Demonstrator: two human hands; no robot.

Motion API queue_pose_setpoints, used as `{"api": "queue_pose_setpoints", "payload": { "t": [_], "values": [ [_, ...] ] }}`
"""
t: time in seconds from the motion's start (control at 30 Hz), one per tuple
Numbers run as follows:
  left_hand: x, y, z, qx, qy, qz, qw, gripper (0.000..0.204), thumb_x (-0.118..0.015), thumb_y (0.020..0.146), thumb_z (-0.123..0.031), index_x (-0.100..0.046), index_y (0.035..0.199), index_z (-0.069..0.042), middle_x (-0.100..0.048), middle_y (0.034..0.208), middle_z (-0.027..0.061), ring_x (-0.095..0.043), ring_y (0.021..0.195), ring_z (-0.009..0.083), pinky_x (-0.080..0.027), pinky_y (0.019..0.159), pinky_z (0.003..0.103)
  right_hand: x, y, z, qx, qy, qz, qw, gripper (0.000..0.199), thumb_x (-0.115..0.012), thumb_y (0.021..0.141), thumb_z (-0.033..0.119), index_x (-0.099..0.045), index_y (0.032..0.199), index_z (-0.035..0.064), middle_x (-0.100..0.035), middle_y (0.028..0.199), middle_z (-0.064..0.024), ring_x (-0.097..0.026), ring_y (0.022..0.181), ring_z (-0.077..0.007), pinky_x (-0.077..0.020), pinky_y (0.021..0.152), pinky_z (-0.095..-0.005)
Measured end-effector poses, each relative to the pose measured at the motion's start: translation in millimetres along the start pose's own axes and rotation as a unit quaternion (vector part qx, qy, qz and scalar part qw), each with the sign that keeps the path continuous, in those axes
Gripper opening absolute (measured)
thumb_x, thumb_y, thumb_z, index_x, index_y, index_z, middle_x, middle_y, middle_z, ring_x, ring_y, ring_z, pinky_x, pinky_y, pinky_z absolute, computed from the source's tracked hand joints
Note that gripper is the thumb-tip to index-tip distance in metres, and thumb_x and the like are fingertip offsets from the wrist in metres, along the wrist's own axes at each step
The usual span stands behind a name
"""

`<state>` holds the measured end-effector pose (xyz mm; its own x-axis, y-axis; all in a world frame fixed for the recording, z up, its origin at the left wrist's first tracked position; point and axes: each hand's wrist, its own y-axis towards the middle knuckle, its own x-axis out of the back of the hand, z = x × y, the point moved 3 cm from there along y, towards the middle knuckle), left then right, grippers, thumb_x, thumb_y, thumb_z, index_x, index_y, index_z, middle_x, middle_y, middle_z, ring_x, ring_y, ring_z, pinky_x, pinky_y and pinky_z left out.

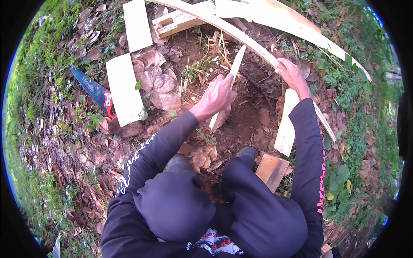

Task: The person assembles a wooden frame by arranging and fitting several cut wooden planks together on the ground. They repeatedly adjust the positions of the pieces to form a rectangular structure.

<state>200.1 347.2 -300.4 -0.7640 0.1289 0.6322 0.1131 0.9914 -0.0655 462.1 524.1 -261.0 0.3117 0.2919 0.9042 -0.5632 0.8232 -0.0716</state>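
My left hand (216,97) is closed around a short wooden stake (238,61) whose far end tapers to a point. The stake's lower end shows below my fist, close to the soil. My right hand (294,76) grips a long, thin wooden strip (245,36). That strip runs from the top edge past the stake's tip and down beside my right forearm. Whether strip and stake touch, I cannot tell. Beneath my right wrist lies a short pale board (287,124).
A handsaw (91,88) with blue blade and red handle lies at left, partly under a pale board (124,88). Another board (137,26), a slotted wooden block (178,22) and long planks (284,26) lie farther off. A brown block (272,171) sits near my foot.
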Motion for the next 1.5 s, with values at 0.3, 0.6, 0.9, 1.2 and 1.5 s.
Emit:
{"api": "queue_pose_setpoints", "payload": {
  "t": [0.3,0.6,0.9,1.2,1.5],
  "values": [
    [-7,4,16,0.050,-0.027,-0.021,0.998,0.049,-0.061,0.089,-0.021,-0.044,0.126,0.007,-0.056,0.104,0.0297,-0.060,0.094,0.0429,-0.050,0.085,0.052,-9,-4,1,-0.001,0.013,0.036,0.999,0.044,-0.071,0.087,0.018,-0.059,0.126,0.0009,-0.065,0.120,-0.0193,-0.063,0.112,-0.0376,-0.0480,0.099,-0.0423],
    [-12,-9,21,0.002,-0.019,-0.061,0.998,0.044,-0.062,0.091,-0.022,-0.046,0.120,0.007,-0.056,0.104,0.0282,-0.061,0.094,0.0439,-0.051,0.083,0.052,-12,-3,12,0.008,0.007,0.043,0.999,0.041,-0.072,0.086,0.015,-0.060,0.124,0.0015,-0.067,0.118,-0.0185,-0.063,0.111,-0.0376,-0.0491,0.097,-0.0427],
    [-1,-24,16,0.045,0.002,-0.039,0.998,0.046,-0.065,0.094,-0.037,-0.052,0.111,0.003,-0.058,0.100,0.0239,-0.062,0.093,0.0368,-0.050,0.080,0.047,-12,-1,25,0.003,-0.008,0.042,0.999,0.041,-0.074,0.085,0.012,-0.061,0.123,0.0022,-0.067,0.117,-0.0192,-0.065,0.108,-0.0380,-0.0510,0.095,-0.0421],
    [157,-118,143,0.363,0.166,-0.280,0.873,0.055,-0.067,0.092,-0.044,-0.056,0.123,0.000,-0.053,0.120,0.0221,-0.053,0.112,0.0345,-0.045,0.094,0.050,-14,-6,17,0.017,-0.029,0.039,0.999,0.042,-0.072,0.087,0.015,-0.062,0.126,0.0024,-0.066,0.108,-0.0210,-0.064,0.105,-0.0405,-0.0511,0.091,-0.0438],
    [170,-220,280,0.326,0.288,-0.379,0.816,0.083,-0.081,0.078,-0.042,-0.045,0.136,0.004,-0.054,0.135,0.0295,-0.057,0.122,0.0382,-0.047,0.099,0.047,-16,6,30,0.037,-0.001,0.040,0.999,0.041,-0.072,0.087,0.016,-0.063,0.123,0.0006,-0.066,0.107,-0.0207,-0.065,0.103,-0.0395,-0.0508,0.091,-0.0430]
  ]
}}
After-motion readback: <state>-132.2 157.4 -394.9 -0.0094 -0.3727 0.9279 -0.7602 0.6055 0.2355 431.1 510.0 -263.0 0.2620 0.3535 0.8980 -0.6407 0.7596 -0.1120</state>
